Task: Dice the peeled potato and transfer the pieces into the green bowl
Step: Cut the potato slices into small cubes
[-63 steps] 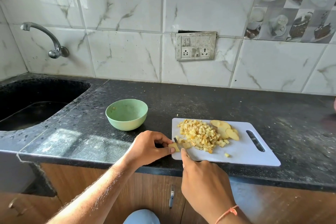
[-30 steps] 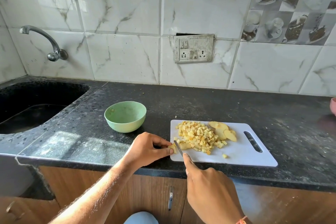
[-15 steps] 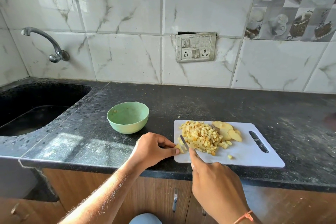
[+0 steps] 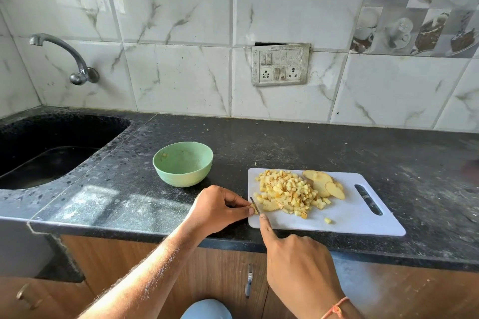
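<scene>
A white cutting board [image 4: 357, 220] lies on the black counter. A heap of diced potato [image 4: 287, 193] covers its left half, with a few uncut potato slices [image 4: 324, 184] behind it and one loose cube [image 4: 328, 220] in front. My left hand [image 4: 216, 208] pinches a small potato piece [image 4: 253, 208] at the board's left edge. My right hand [image 4: 298, 254] grips a knife [image 4: 254, 204], index finger along its spine, the blade down on that piece. The green bowl [image 4: 183, 167] stands left of the board, holding only a scrap or two.
A dark sink [image 4: 49, 153] is sunk into the counter at the left, with a metal tap [image 4: 64, 59] on the tiled wall above it. A switch and socket plate [image 4: 281, 65] is on the wall behind the board. Wooden cabinet doors [image 4: 228, 274] are below the counter edge.
The knife has come back left from the heap onto the piece that my left hand pinches at the board's edge. The heap, the slices and the bowl have not moved.
</scene>
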`<state>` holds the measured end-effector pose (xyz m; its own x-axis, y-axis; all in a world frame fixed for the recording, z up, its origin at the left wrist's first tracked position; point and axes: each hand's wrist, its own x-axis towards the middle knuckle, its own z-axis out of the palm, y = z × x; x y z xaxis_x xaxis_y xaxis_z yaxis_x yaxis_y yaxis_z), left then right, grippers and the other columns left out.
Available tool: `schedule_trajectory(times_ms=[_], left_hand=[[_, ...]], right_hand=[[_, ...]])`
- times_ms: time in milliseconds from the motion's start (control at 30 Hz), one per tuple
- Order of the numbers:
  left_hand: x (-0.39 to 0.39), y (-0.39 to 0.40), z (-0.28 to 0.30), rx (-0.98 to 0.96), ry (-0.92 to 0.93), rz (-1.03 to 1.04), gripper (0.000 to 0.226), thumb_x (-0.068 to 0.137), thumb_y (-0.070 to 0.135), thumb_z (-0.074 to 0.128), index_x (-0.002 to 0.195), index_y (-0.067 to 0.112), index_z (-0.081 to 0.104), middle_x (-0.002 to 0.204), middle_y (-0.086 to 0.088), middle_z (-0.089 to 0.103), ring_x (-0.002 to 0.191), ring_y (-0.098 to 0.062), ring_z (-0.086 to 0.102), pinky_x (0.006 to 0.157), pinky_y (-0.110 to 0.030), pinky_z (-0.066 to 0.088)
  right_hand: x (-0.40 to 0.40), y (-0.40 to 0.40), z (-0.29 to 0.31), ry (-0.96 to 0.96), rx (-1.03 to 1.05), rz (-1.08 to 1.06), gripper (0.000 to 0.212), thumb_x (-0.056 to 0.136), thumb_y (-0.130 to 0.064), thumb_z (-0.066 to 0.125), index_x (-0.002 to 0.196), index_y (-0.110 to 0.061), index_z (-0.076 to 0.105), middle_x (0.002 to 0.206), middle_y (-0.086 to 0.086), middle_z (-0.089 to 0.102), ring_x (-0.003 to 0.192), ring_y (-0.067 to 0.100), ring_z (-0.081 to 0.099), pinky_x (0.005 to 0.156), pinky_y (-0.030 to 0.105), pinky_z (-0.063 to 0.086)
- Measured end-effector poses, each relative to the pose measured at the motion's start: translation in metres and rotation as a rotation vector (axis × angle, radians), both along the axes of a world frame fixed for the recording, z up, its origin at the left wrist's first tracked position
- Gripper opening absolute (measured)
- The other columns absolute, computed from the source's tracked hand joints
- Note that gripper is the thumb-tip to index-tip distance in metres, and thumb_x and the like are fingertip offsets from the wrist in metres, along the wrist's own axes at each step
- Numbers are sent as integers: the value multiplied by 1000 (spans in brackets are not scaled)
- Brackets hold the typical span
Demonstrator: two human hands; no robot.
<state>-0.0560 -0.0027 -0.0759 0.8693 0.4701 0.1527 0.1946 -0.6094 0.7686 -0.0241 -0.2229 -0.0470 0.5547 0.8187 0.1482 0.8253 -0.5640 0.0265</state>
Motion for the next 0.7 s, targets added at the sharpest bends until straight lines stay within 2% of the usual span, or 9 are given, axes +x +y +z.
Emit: schedule_trajectory(times_ms=[133,300,367,433,533,700], left_hand=[[2,2,1,-37,27,9,12,80,48,89,88,41,86,77,19,77,52,2,51,51,-18,37],[2,0,5,-65,30,22,12,79,43,91,88,37,86,74,18,77,47,2,48,47,-16,34],[2,-2,6,-69,35,33,11,79,43,91,87,38,86,72,16,76,45,0,46,46,-17,33],[1,-3,6,-71,36,41,10,79,44,91,86,38,86,73,17,77,46,0,46,46,-17,34],[1,-5,8,-64,38,49,11,80,43,91,87,37,86,71,18,76,44,2,47,45,-13,32],[1,-6,9,-92,51,62,12,79,42,92,88,34,87,62,20,71,41,2,44,43,-12,30]], right_hand=[[6,7,3,2,-29,-9,72,101,-14,33,165,-26,2,72,1,44,65,25,44,51,33,31],[16,6,7,54,-10,-7,67,103,-17,38,164,-31,15,71,-1,42,67,25,44,54,35,31],[16,3,6,66,4,0,66,103,-17,39,164,-33,16,70,-1,41,67,24,45,49,33,26],[15,-2,3,82,9,11,66,104,-18,38,164,-32,15,72,-1,45,68,24,46,49,32,25],[14,-17,2,93,-3,48,65,106,-20,36,164,-34,10,68,-3,42,64,22,45,57,36,36],[19,-42,9,38,-41,68,69,107,-22,32,163,-38,-4,66,-3,42,55,15,36,48,32,25]])
